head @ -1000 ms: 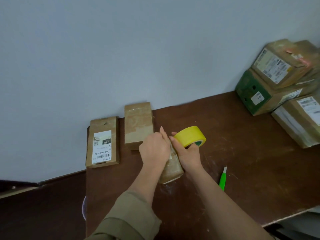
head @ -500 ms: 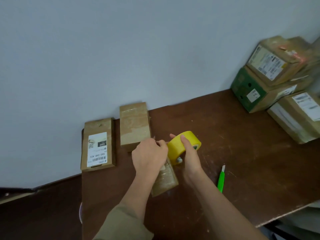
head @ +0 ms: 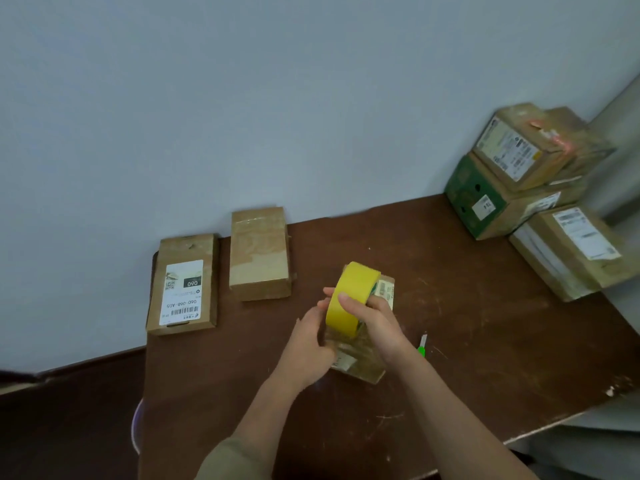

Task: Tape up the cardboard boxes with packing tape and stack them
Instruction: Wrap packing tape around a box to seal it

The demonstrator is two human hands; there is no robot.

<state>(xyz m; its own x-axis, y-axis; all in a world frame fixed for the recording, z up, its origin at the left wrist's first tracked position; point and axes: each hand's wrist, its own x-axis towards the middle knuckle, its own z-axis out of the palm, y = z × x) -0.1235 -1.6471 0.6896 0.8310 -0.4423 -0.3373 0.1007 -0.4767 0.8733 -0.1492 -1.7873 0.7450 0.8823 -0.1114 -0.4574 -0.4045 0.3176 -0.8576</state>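
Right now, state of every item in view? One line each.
Tape roll: on edge over small box, gripped by right hand.
Small box: flat on table, left hand on its side.
Plain box: taped, untouched.
Labelled box: flat, untouched.
Stacked boxes: piled far right.
Green cutter: lying idle.

Two arms come up from the bottom of the picture. The left arm wears a soft cloth sleeve in a dull olive-brown colour. The sleeve ends well below the wrist, so the lower part of that arm is bare. Its edge looks loose and a bit folded. The right arm is bare all the way to the picture's edge, with no sleeve showing. The left hand and the right hand are bare too. The fingers look slim, with short nails.
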